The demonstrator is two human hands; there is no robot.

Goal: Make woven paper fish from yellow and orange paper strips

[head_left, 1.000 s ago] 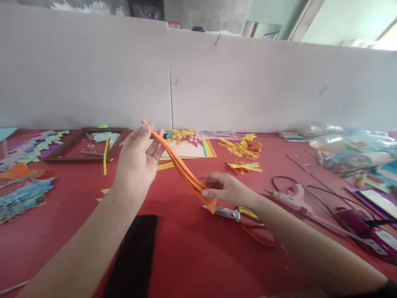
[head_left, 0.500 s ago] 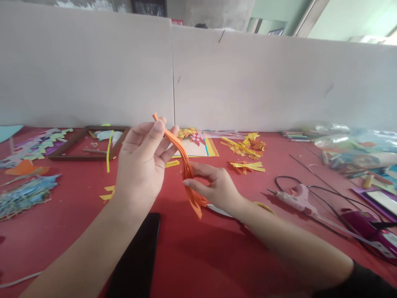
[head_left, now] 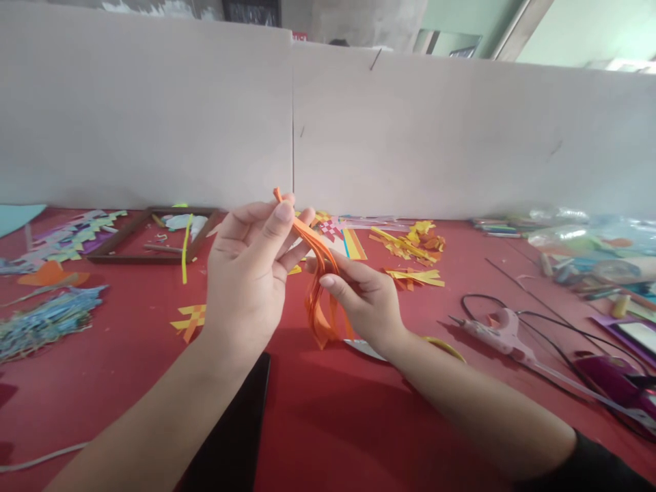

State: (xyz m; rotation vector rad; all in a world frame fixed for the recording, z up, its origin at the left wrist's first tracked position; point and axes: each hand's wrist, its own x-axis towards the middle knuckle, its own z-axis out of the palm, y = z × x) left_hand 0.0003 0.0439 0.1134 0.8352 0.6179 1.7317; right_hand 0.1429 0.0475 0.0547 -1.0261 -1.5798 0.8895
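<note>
A bundle of thin orange paper strips (head_left: 318, 249) hangs between my two hands, bending downward with its loose ends fanned out. My left hand (head_left: 253, 263) pinches the bundle near its upper end, thumb on top, and a short tip sticks up past the fingers. Lower down, my right hand (head_left: 366, 297) is closed on the strips between thumb and fingers. Under the right wrist lie scissors (head_left: 366, 350), partly covered, with a yellow handle loop showing. A small woven yellow and orange paper piece (head_left: 190, 320) rests left of my left forearm.
A brown frame (head_left: 97, 258) holding scraps lies at the left, near a blue fringed bundle (head_left: 56, 318). Yellow strips (head_left: 415, 277) lie behind my right hand. At the right are a pink glue gun (head_left: 499, 333) and its cable. A black flat panel (head_left: 233, 430) sits below my left forearm.
Both hands and the strips have shifted slightly right in view. The strips now spread more loosely below, and my right hand grips them a little higher.
</note>
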